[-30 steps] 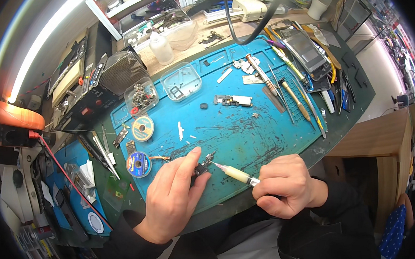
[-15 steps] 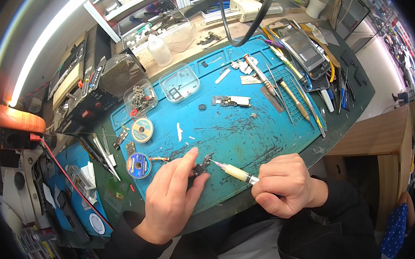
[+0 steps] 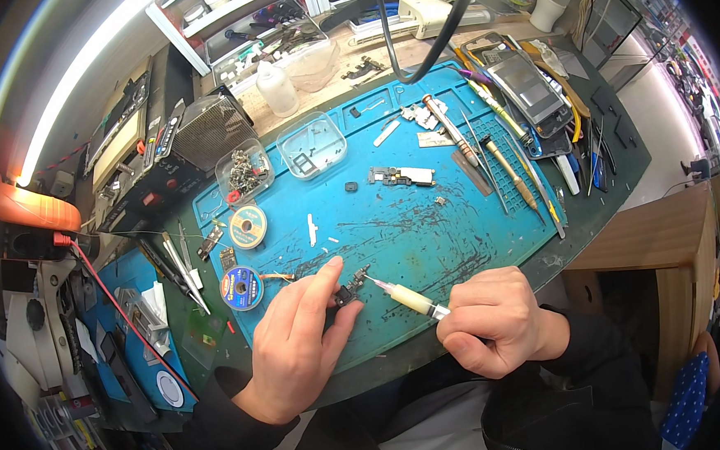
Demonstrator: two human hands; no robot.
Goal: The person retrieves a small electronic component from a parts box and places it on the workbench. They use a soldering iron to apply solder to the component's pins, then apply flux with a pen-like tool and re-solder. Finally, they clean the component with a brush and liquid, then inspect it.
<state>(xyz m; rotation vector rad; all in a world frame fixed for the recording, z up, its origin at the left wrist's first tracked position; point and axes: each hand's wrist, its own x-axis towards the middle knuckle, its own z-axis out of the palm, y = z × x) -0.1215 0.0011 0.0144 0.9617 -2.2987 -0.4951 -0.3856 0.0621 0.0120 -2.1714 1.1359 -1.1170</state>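
Note:
Between the thumb and fingers of my left hand (image 3: 294, 338) is a small dark electronic part (image 3: 349, 292), its thin end sticking out to the upper right. My right hand (image 3: 498, 322) is closed round the plunger end of a syringe (image 3: 410, 298) filled with pale yellow paste. The syringe's needle tip points left and reaches close to the part's thin end; whether they touch I cannot tell. Both hands are over the near edge of a scuffed blue work mat (image 3: 426, 229). A small circuit board piece (image 3: 402, 176) lies farther up the mat.
Two wire spools (image 3: 241, 287) stand left of my left hand. Behind them are a tub of screws (image 3: 245, 171) and a clear box (image 3: 312, 148). Screwdrivers and tweezers (image 3: 512, 178) line the mat's right side, beside an opened phone (image 3: 529, 91). A black cable (image 3: 429, 71) hangs over the far edge.
Both hands stay almost where they were, with the part and the syringe still held. The needle tip shows at nearly the same spot by the part.

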